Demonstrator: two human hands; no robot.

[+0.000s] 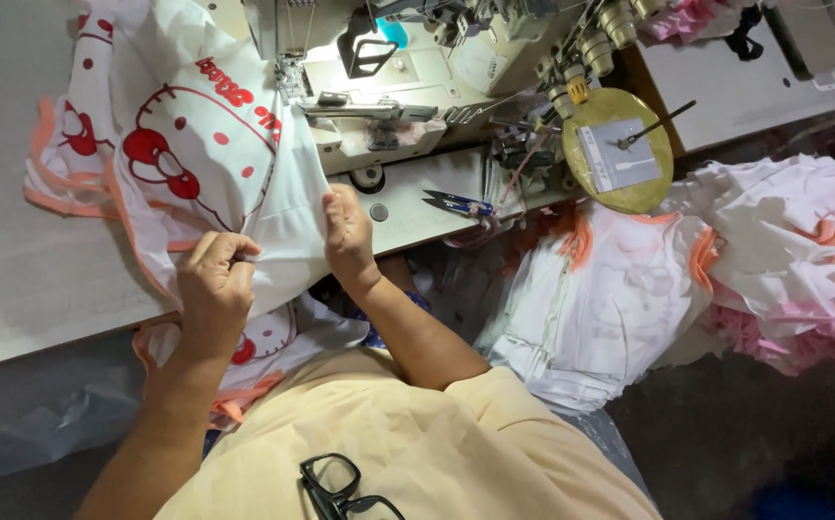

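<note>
Item: white printed garment [234, 164] with orange trim, spread on the near-left of the sewing table [13, 279], its long axis running from the near edge toward the sewing machine [388, 87] at the far side. Left hand [213, 284] — fingers closed, pinching the near hem; right hand [350, 236] — fingers curled shut on the right edge, nearer the machine's presser foot. Adjacent: blue-handled scissors [456, 203] just right; stacked white pieces [619, 289] further right.
</note>
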